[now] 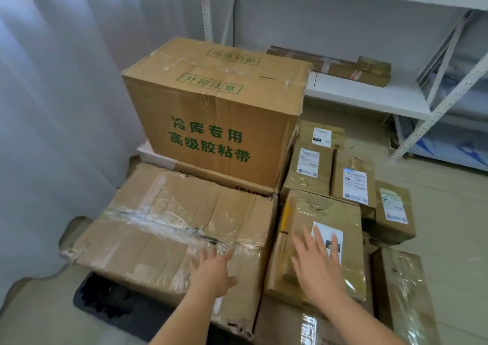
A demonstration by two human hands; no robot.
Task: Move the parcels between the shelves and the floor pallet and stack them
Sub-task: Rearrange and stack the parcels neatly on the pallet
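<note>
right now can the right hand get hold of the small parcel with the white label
Probably yes. The right hand lies open, apparently on top of the small parcel, fingers over its label. Nothing lies on top, though neighbouring parcels crowd its sides.

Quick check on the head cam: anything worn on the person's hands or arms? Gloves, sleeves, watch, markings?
Nothing worn that shows. The left hand and right hand are both bare, with no gloves, and no rings are visible on the fingers. Both forearms are bare down to the bottom frame edge: no sleeve cuff, watch, wristband or marking in view. Anything above the forearms is out of frame.
</note>
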